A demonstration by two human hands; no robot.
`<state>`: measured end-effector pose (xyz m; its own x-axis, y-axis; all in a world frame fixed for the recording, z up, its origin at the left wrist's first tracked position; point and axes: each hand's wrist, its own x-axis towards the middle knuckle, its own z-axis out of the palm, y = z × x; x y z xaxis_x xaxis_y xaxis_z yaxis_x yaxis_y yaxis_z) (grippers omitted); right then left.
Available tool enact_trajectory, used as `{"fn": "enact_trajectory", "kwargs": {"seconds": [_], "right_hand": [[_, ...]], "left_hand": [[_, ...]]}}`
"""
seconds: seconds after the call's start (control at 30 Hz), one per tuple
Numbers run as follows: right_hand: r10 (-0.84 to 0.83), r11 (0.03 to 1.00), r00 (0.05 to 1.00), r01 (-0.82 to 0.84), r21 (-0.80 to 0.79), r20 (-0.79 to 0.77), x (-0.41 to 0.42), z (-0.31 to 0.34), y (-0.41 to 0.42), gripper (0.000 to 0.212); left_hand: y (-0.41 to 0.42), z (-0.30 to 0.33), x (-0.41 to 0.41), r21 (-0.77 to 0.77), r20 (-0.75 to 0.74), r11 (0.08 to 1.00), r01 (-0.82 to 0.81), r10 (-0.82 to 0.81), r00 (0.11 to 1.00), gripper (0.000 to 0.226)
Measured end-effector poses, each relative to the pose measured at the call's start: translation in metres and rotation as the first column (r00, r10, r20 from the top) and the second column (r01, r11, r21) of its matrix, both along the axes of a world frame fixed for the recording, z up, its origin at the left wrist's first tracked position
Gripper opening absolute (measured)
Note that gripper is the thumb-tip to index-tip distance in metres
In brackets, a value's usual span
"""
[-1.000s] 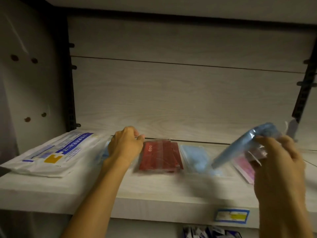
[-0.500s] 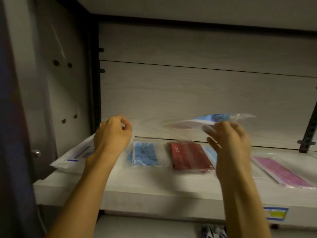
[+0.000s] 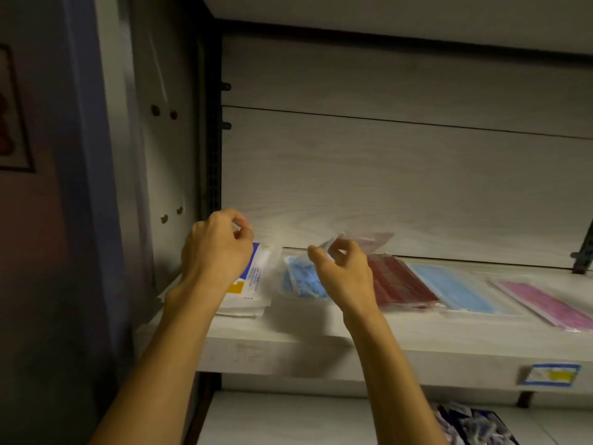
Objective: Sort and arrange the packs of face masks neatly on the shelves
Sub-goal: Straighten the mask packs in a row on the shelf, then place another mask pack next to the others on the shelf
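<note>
- clear mask pack (image 3: 362, 240) is up in the air, right hand (image 3: 345, 274) fingers pinching it over the blue pack (image 3: 303, 281) on the shelf (image 3: 288, 348)
- left hand (image 3: 215, 252) curled — can't tell if it holds anything
- placing step I'd say — next: lay it flat on its matching stack

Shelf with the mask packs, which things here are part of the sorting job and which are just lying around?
Part of the job:
- clear pack held in the right hand
- left hand
- white pack
- blue pack
- red pack
- light blue pack
- pink pack
- shelf

Just lying about:
- price label
- packets on the lower shelf
</note>
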<state>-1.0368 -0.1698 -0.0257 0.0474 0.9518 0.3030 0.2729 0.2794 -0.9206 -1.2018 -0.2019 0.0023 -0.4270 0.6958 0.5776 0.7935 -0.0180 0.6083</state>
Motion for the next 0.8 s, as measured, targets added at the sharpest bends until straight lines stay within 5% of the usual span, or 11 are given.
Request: {"fn": "enact_trajectory", "kwargs": {"seconds": [0.23,0.47,0.73,0.8], "right_hand": [[-0.147,0.983,0.977,0.128,0.128,0.155,0.009,-0.002,-0.013,0.045],[-0.285,0.958,0.822,0.257,0.127,0.493,0.009,-0.015,-0.007,0.051],[-0.343,0.938,0.729,0.302,0.172,0.592,0.017,-0.015,-0.015,0.032],[-0.372,0.928,0.72,0.307,0.212,0.586,0.021,-0.015,-0.015,0.032]], "left_hand": [[-0.006,-0.005,-0.003,0.01,0.016,0.999,0.047,-0.047,0.999,0.009],[-0.013,-0.006,-0.008,0.013,0.026,0.998,0.064,-0.065,0.998,0.014],[-0.019,-0.007,-0.008,-0.012,-0.045,0.997,0.077,-0.078,0.996,0.003],[-0.017,-0.011,-0.004,-0.019,-0.085,0.995,0.097,-0.098,0.992,0.015]]}}
